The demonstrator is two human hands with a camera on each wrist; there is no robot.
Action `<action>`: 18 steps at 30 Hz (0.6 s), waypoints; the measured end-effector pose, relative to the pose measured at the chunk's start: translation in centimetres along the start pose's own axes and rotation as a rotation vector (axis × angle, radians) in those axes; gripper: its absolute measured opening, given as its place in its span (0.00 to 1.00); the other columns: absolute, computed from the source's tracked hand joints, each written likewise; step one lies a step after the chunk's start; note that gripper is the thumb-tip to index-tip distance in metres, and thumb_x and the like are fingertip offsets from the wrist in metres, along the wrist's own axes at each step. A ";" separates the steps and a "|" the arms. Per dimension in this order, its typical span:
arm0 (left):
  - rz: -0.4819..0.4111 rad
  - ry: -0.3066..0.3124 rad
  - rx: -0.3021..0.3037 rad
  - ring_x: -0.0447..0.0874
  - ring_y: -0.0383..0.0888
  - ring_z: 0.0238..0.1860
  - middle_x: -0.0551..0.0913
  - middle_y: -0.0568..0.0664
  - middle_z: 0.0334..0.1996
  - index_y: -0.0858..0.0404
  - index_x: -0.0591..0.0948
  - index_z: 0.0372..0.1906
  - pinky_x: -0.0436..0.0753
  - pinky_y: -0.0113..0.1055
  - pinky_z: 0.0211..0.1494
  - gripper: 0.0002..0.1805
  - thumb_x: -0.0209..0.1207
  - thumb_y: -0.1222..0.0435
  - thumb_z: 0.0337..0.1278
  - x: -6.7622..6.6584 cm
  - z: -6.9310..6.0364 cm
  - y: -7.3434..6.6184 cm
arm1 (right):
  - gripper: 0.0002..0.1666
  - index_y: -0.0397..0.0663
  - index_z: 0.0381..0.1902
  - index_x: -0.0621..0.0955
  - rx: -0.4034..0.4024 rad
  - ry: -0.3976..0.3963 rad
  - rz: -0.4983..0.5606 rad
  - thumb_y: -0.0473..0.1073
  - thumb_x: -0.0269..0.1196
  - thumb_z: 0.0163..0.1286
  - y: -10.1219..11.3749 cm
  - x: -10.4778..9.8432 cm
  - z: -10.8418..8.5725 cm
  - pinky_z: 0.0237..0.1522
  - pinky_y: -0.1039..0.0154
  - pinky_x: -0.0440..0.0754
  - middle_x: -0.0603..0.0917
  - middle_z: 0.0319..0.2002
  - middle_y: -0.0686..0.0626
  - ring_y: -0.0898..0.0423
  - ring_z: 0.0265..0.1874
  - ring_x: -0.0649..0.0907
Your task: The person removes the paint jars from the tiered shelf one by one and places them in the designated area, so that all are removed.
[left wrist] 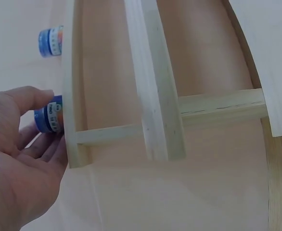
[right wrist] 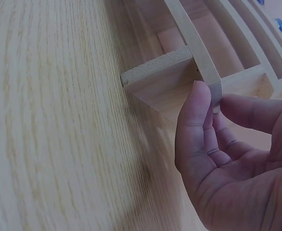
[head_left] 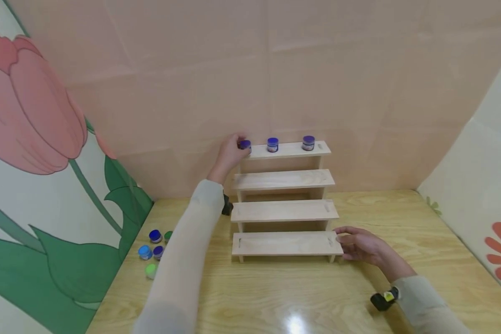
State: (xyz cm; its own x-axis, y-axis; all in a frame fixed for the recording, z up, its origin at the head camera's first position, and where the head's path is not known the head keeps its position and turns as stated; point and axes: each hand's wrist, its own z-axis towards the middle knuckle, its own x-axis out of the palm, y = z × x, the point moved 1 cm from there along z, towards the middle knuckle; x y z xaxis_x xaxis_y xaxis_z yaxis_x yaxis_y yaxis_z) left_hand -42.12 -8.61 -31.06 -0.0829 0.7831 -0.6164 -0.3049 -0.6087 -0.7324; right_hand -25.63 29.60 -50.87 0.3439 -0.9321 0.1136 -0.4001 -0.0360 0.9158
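Observation:
A pale wooden rack (head_left: 285, 211) with stepped shelves stands on the table. At the left end of its top shelf, my left hand (head_left: 228, 157) holds a small blue-lidded paint jar (left wrist: 48, 116) between thumb and fingers. The jar appears to be standing on the board. Two more blue-lidded jars, a middle one (head_left: 272, 144) and a right one (head_left: 308, 143), stand along the same shelf. My right hand (head_left: 364, 247) pinches the right end of the lowest shelf (right wrist: 206, 67) between thumb and fingers.
Several small jars with blue, purple and green lids, among them a light-blue one (head_left: 144, 252), stand on the wood-grain table (head_left: 271, 292) at left, partly behind my left sleeve. A pinkish wall covering (head_left: 192, 93) hangs directly behind the rack. Painted walls flank both sides.

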 end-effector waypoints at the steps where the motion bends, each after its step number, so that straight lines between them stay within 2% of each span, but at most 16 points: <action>1: 0.011 -0.003 -0.001 0.75 0.53 0.65 0.78 0.58 0.63 0.66 0.75 0.65 0.74 0.43 0.71 0.26 0.66 0.66 0.63 0.0 0.0 0.1 | 0.16 0.49 0.60 0.74 0.002 -0.002 -0.004 0.40 0.58 0.77 0.0 0.1 0.0 0.37 0.62 0.88 0.86 0.41 0.49 0.56 0.37 0.86; 5: 0.033 -0.026 -0.007 0.76 0.53 0.64 0.79 0.59 0.61 0.66 0.77 0.62 0.74 0.43 0.70 0.23 0.66 0.67 0.63 -0.1 0.2 0.5 | 0.17 0.47 0.61 0.73 0.010 -0.009 -0.013 0.40 0.58 0.77 0.3 0.3 0.2 0.38 0.62 0.88 0.86 0.41 0.49 0.55 0.37 0.85; 11: -0.032 -0.027 -0.033 0.77 0.53 0.63 0.79 0.58 0.61 0.63 0.78 0.62 0.76 0.44 0.68 0.23 0.67 0.66 0.63 -0.8 -0.3 0.2 | 0.17 0.47 0.61 0.73 0.017 -0.012 -0.017 0.40 0.58 0.77 0.6 0.4 0.5 0.37 0.62 0.88 0.85 0.41 0.48 0.55 0.36 0.85; 18: -0.039 0.005 0.035 0.80 0.54 0.58 0.81 0.60 0.57 0.67 0.78 0.59 0.81 0.44 0.62 0.23 0.67 0.66 0.61 -2.9 -2.4 -0.2 | 0.14 0.50 0.58 0.74 0.013 0.012 -0.006 0.39 0.57 0.77 0.6 0.2 0.8 0.37 0.63 0.88 0.85 0.41 0.49 0.56 0.37 0.85</action>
State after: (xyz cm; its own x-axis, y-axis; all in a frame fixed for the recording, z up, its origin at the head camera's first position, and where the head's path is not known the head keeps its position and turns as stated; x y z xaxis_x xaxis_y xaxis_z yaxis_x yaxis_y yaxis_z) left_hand -39.53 -11.05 -29.78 -0.0656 0.8053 -0.5892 -0.3413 -0.5730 -0.7451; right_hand -26.43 29.11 -50.62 0.3565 -0.9274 0.1131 -0.4091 -0.0462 0.9113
